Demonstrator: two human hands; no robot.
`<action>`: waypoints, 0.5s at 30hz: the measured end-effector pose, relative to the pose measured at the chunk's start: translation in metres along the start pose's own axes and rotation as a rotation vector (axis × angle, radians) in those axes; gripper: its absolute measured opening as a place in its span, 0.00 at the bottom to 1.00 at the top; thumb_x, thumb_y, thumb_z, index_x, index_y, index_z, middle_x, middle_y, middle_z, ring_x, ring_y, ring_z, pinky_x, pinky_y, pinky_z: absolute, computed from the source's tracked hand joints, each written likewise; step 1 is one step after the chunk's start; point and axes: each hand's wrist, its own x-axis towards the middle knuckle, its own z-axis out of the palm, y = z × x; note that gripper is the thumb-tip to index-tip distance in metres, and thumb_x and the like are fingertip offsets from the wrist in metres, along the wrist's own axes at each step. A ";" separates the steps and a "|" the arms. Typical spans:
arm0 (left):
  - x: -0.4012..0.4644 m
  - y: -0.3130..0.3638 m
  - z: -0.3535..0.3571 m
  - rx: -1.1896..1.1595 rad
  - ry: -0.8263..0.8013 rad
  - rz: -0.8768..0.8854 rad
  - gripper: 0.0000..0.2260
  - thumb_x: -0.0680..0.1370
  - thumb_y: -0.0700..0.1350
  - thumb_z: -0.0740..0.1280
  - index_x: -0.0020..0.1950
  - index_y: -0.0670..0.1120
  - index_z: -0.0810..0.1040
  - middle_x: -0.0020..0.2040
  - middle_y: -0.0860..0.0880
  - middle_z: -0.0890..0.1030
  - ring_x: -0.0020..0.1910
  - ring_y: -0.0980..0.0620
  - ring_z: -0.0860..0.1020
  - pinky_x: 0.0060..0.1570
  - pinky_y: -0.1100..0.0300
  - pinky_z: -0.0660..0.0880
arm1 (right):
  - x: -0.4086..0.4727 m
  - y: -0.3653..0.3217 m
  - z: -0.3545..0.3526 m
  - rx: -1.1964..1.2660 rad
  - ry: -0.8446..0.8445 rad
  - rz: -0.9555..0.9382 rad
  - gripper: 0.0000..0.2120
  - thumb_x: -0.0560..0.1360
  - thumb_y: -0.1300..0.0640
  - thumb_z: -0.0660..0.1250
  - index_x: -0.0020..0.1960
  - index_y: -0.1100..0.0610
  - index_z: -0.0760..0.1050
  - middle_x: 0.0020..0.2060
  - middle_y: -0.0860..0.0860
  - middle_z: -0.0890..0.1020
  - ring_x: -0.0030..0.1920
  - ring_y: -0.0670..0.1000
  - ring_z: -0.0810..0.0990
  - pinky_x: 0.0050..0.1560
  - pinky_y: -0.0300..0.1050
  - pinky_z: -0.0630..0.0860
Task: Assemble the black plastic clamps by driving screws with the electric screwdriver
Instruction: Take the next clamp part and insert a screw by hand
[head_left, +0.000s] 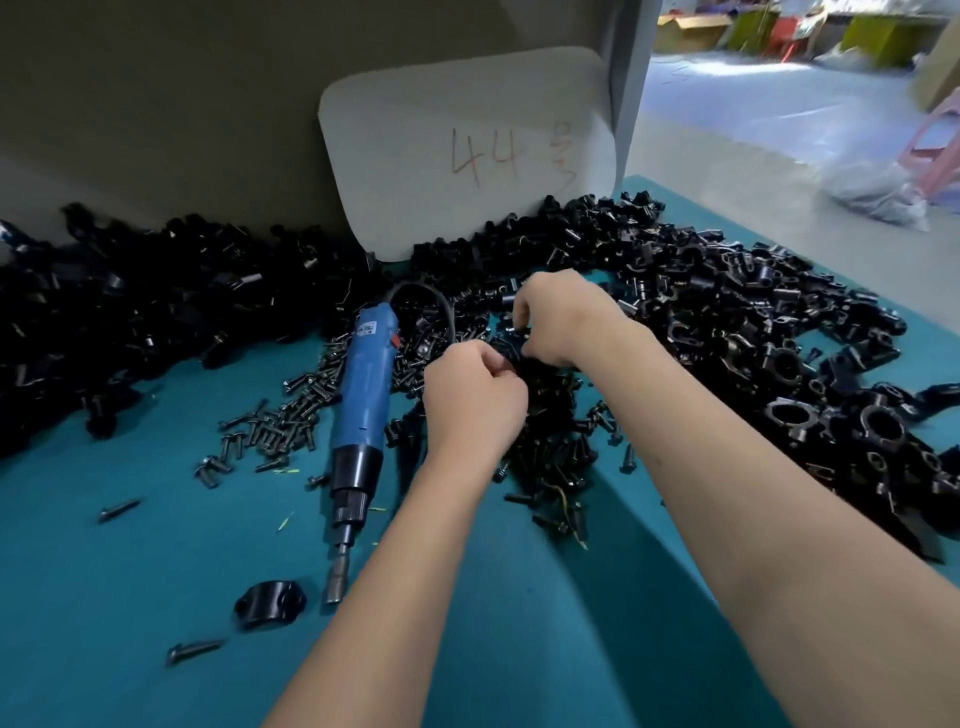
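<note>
both hands, left hand (470, 400) and right hand (558, 317), seemingly pinch one black clamp piece (511, 349) above the screws (275, 421).

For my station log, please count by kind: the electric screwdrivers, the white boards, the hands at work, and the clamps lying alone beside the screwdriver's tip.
Electric screwdriver: 1
White board: 1
Hands: 2 (left hand, right hand)
Lone clamp: 1
Total: 5

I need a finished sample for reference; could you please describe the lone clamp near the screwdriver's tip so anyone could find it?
Start at the blue electric screwdriver lying on the teal table and follow it to its metal bit. Just left of the bit sits a black clamp, alone, apart from the piles.
</note>
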 end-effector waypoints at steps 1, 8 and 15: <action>0.001 -0.001 -0.002 0.005 -0.002 0.017 0.11 0.75 0.35 0.63 0.42 0.48 0.81 0.39 0.48 0.84 0.39 0.48 0.85 0.41 0.51 0.83 | 0.003 0.003 0.000 0.012 0.053 0.012 0.12 0.75 0.62 0.73 0.58 0.56 0.80 0.55 0.56 0.83 0.54 0.61 0.82 0.58 0.56 0.82; 0.007 -0.005 -0.016 -0.040 0.073 0.084 0.11 0.76 0.37 0.65 0.41 0.50 0.81 0.37 0.51 0.84 0.36 0.51 0.84 0.41 0.52 0.83 | 0.004 0.004 -0.013 0.442 0.122 -0.072 0.15 0.79 0.55 0.73 0.65 0.57 0.81 0.50 0.54 0.84 0.49 0.51 0.81 0.52 0.43 0.75; 0.016 -0.018 -0.075 -0.110 0.453 0.181 0.07 0.75 0.41 0.68 0.37 0.49 0.81 0.33 0.53 0.81 0.36 0.54 0.79 0.38 0.57 0.75 | -0.008 -0.051 0.008 0.852 0.107 -0.251 0.14 0.75 0.53 0.78 0.52 0.60 0.76 0.34 0.49 0.74 0.33 0.46 0.69 0.35 0.40 0.67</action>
